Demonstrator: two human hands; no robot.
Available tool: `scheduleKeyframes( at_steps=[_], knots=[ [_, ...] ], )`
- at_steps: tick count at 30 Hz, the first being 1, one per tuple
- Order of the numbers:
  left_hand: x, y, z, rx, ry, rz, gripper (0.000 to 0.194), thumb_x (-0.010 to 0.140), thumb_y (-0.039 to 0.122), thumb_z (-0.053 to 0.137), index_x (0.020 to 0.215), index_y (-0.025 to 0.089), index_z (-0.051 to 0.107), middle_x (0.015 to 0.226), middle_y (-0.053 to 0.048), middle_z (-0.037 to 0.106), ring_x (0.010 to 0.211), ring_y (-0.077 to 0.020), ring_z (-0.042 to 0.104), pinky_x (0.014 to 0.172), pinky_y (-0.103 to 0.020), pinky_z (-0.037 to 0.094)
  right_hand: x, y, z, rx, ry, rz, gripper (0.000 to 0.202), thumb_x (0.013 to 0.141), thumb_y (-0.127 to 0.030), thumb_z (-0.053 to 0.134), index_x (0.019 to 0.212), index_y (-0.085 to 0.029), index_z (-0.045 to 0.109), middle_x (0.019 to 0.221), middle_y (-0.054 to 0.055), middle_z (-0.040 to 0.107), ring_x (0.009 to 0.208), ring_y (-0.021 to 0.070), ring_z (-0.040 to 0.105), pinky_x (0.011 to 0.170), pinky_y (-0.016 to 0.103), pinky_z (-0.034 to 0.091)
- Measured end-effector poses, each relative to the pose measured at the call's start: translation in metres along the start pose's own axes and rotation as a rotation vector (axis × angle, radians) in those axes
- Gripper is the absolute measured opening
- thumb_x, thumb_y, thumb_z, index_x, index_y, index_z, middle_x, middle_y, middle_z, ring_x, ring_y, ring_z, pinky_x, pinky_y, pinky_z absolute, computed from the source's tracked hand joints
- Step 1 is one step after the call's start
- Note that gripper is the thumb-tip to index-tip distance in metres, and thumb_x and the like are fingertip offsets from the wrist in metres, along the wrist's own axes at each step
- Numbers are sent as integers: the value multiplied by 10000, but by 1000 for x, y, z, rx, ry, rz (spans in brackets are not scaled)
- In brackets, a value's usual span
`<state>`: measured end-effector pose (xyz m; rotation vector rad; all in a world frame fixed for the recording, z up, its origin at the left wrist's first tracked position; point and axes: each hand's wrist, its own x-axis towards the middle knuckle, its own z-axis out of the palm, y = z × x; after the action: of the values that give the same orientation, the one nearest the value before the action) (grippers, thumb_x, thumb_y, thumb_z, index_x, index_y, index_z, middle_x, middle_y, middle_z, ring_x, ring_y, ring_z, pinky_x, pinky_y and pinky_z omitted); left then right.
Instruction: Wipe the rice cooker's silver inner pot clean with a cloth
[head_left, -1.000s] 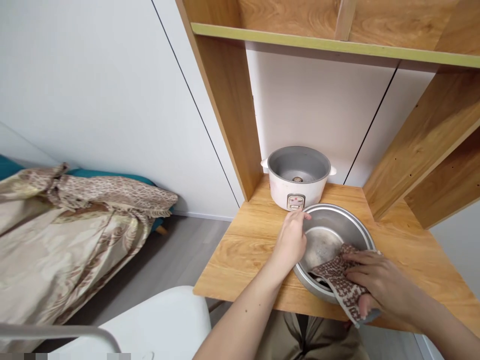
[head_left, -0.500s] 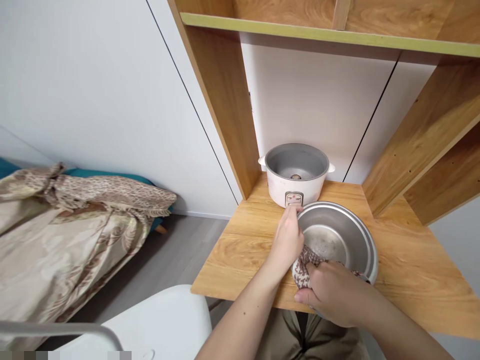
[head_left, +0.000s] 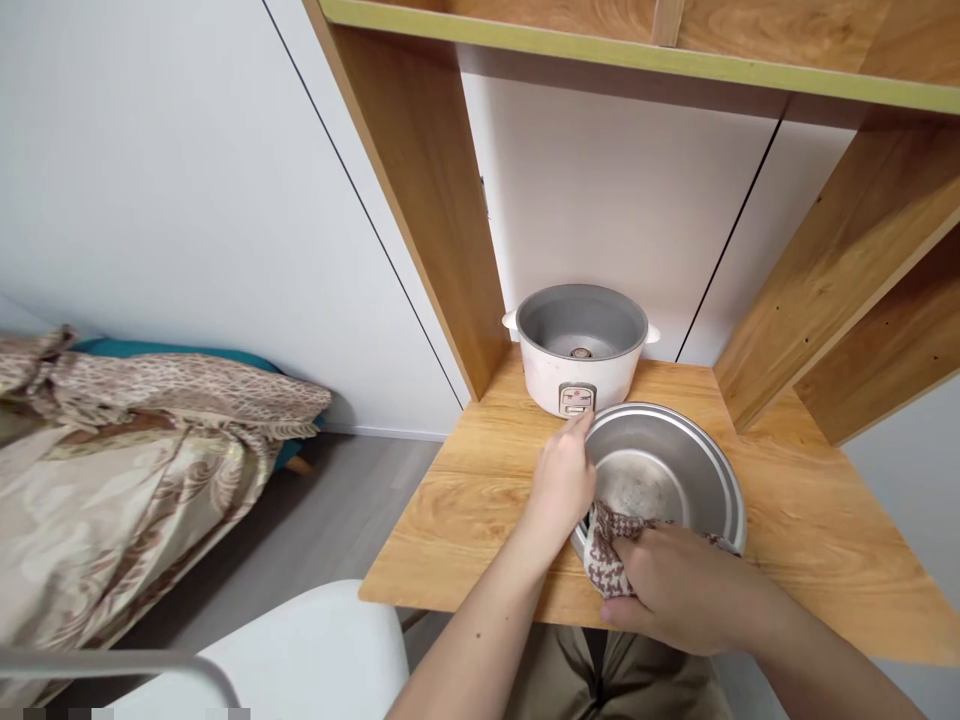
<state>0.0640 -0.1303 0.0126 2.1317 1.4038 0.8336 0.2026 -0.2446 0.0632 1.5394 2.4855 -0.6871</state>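
A person's 2 bare hands are at a wide, round, silver metal pot (head_left: 709, 480), which sits near the front edge of a light-brown wooden tabletop (head_left: 442, 510). The pot's mouth faces up, showing a smooth grey inner wall and a paler, slightly mottled round floor. Its nearest side is hidden, so whether it stands fully level cannot be told.

The left hand (head_left: 562, 482) grasps the pot's rim on the left, with a finger stretched along the far-left edge; its thumb is out of sight. The right hand (head_left: 667, 590) clutches a brown-and-white patterned fabric cloth (head_left: 606, 555) against the near-left part of the rim. The cloth bunches under the fingers, partly inside the pot, and a strip of it shows beyond the knuckles towards the right rim. The 2 hands are close together but apart.

Just behind the pot, slightly to the left, stands a round white rice cooker body (head_left: 540, 375) with a grey interior, 2 small white side handles and a grey-framed control panel on its front. A small round metal piece sits at the middle of its floor.

Above runs a wooden shelf with a yellow-green edge (head_left: 600, 58). At lower left is a smooth white chair (head_left: 322, 650); beyond it, a beige patterned fabric cover (head_left: 150, 510) drapes over teal furniture (head_left: 180, 352).
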Motion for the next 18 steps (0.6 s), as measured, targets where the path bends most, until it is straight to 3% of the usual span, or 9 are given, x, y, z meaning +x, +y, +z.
scheduleKeyframes(
  at_steps=[6, 13, 18],
  knots=[
    [1, 3, -3, 46, -33, -7, 715, 768, -130, 467, 1416, 112, 649, 1457, -171, 681, 1338, -294, 668, 1161, -430, 515, 11, -16, 7, 17, 53, 86, 336, 1022, -399, 536, 1109, -126, 712, 1056, 204, 785, 948, 356, 747, 810, 407, 516],
    [2, 4, -6, 55, -74, 15, 748, 751, -135, 477, 1452, 82, 625, 1477, -173, 666, 1381, -281, 639, 1196, -398, 490, -7, 4, 6, -4, 14, 61, 367, 995, -490, 591, 1070, -158, 728, 1044, 172, 798, 942, 376, 754, 811, 437, 525],
    [1, 3, -3, 44, -42, 14, 745, 760, -134, 466, 1451, 92, 627, 1482, -162, 665, 1375, -275, 644, 1198, -407, 489, -4, 3, 3, 9, 20, 25, 360, 992, -478, 592, 1064, -151, 725, 1046, 178, 796, 956, 377, 751, 798, 426, 521]
  ],
)
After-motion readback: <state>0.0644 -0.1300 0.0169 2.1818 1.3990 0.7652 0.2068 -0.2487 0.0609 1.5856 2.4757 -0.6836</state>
